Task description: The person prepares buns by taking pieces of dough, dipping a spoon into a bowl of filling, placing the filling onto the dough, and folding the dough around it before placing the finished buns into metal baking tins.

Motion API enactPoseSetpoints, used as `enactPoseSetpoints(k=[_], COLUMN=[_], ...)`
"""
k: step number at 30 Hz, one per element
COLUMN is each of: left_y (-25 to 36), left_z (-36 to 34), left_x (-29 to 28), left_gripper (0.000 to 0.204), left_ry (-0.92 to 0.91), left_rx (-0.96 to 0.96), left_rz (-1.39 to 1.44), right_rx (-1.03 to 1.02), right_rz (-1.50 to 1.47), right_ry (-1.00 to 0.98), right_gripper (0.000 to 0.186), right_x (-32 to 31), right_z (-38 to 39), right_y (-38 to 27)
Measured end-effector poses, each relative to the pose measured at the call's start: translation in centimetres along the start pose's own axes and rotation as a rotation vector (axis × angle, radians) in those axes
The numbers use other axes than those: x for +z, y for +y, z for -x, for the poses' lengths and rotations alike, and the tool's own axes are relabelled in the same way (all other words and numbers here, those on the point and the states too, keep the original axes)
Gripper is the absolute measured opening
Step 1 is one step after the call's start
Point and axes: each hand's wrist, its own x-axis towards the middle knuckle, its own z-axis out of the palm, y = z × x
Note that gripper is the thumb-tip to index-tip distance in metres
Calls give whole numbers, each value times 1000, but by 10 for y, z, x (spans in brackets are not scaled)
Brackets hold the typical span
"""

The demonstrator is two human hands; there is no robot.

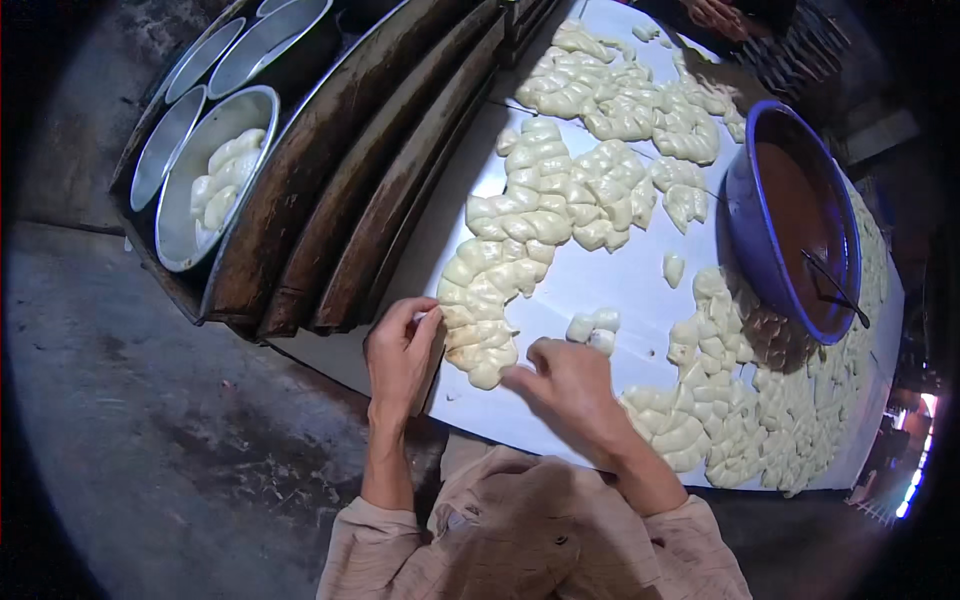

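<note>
Pale, glossy pieces of dough (505, 255) lie pressed together in a long, braid-like strip on the white table, with a browner patch near its close end. My left hand (398, 350) is at the strip's left edge, thumb and forefinger pinched together on a small whitish bit of dough. On the other side, my right hand (575, 385) has its thumb stretched to the strip's near tip and its forefinger apart from the thumb. Its other fingers are curled and partly hidden. Just beyond it sits a small loose clump of dough (594, 328).
Dark, worn wooden troughs (335, 190) stand along the table's left side. Beyond them are oval metal tins (262, 105), one holding dough. A blue basin (735, 205) of brown liquid with a utensil stands at right, among more dough (715, 400). Another person's hand (718, 15) shows at the far edge.
</note>
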Motion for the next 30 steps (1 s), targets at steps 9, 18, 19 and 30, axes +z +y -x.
enactPoseSetpoints(k=[9, 18, 19, 30], left_y=[-8, -14, -15, -19], left_z=[47, 25, 19, -16], left_x=[17, 16, 17, 19], left_gripper=[23, 22, 26, 20], left_ry=[-106, -208, -263, -645], left_rx=[364, 557, 613, 701], left_rz=[-207, -327, -335, -426], right_rx=[-134, 372, 359, 191], right_rz=[-109, -743, -592, -368], right_ry=[264, 98, 85, 94], right_gripper=[28, 38, 38, 35], right_x=[56, 44, 34, 51], right_z=[-4, 11, 8, 11], right_y=[-12, -4, -16, -9])
